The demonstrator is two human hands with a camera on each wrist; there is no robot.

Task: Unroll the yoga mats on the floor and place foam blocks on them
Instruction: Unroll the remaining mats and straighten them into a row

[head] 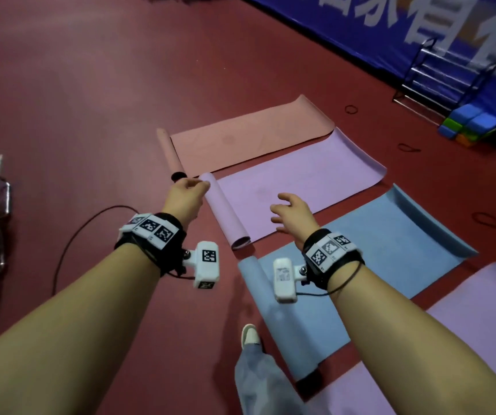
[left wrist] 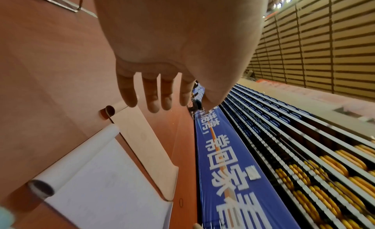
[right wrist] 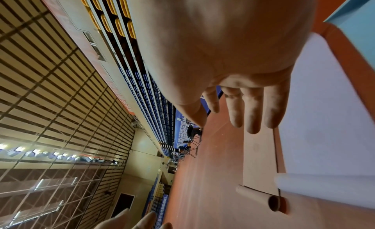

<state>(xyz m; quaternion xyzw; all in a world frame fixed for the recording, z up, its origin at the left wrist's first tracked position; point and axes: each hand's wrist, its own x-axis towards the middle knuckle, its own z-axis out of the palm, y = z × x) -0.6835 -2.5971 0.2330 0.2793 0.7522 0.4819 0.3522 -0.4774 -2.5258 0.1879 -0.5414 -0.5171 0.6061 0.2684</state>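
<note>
Forearms nearest, both my hands empty: left hand (head: 185, 194) fingers loose over lilac mat (head: 288, 199) roll end, right hand (head: 293, 215) spread above it. Pink mat (head: 246, 139), lilac, blue mat (head: 369, 247) mostly unrolled, ends curled. Foam blocks (head: 466, 124) stacked by banner (head: 360, 25), none placed yet.

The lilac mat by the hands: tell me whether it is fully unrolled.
Not fully. The lilac mat lies mostly spread on the floor, but its near end is still a roll, and its far edge curls up.
</note>
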